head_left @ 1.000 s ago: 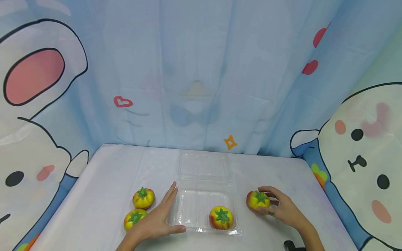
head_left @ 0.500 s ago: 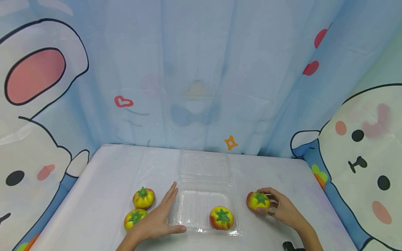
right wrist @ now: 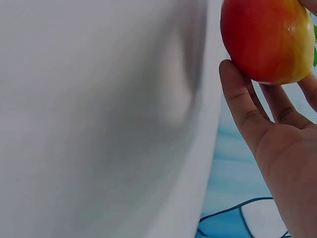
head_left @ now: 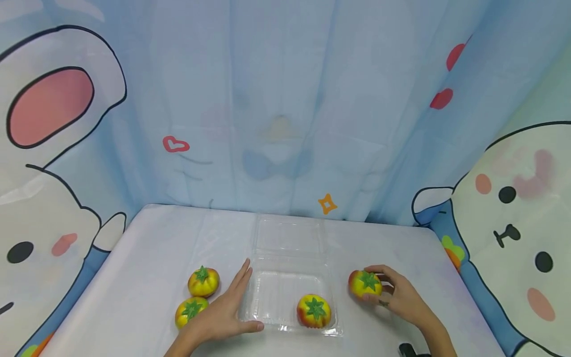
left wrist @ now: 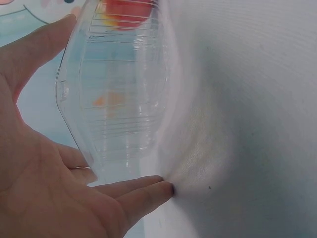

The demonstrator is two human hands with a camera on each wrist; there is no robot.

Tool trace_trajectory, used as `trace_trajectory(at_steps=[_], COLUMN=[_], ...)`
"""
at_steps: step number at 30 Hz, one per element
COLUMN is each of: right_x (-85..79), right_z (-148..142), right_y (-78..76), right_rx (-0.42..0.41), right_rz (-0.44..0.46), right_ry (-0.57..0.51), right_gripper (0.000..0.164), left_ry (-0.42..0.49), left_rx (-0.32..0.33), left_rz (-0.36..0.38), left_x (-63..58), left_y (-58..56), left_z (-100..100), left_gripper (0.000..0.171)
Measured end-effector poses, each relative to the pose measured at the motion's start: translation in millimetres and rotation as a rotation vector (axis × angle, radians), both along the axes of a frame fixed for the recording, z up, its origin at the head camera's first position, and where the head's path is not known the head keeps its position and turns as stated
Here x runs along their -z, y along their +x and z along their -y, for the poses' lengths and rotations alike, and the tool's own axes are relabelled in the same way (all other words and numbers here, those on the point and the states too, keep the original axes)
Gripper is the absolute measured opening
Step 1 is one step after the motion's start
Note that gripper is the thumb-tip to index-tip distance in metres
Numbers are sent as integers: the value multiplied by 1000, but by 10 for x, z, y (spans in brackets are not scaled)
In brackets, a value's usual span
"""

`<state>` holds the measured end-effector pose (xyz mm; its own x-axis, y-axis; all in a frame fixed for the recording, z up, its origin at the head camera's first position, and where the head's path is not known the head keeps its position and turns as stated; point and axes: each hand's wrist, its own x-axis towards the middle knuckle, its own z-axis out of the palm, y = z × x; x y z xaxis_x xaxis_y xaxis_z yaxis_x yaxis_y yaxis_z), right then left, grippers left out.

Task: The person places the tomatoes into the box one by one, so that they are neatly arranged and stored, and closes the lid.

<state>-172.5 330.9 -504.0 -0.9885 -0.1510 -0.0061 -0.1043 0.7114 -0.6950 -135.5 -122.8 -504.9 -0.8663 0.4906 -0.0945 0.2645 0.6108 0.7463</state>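
Relaxed and gripping nothing, the left hand (head_left: 225,312) has a far fruit (head_left: 203,281) and a near fruit (head_left: 188,311) just to its left, the latter partly behind it. Just right of that hand stands a clear container (head_left: 267,297), its lid (head_left: 290,237) folded away from the person, holding a red-yellow fruit (head_left: 314,311). Farther right, beyond the container, another fruit (head_left: 363,283) is grasped between the right hand's (head_left: 399,295) thumb and fingers.

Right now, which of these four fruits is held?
The rightmost fruit, held by the right hand; one fruit sits in the clear container, two fruits lie left of it.
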Motion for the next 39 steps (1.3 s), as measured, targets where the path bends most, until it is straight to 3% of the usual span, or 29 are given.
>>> trace_trajectory(at_steps=[5,16,26,39], right_x=[-113,-324,-333,-317], right_z=[77,409,741,952], right_y=[10,-1,-50,-114], right_rx=[-9,-25,-57,-164], right_rz=[-54,-46,-59,-82], right_ry=[8,-66,-117,-119], right_gripper=[65,65,63,58], left_ry=[-3,-4,0,-3], left_rx=[-6,-2,-3,-3], left_rz=[5,6,1,3], left_x=[-7,-10,-8,9], left_y=[1,5,7,3], left_z=[-7,9,-3,-5], left_gripper=[125,125,124,125])
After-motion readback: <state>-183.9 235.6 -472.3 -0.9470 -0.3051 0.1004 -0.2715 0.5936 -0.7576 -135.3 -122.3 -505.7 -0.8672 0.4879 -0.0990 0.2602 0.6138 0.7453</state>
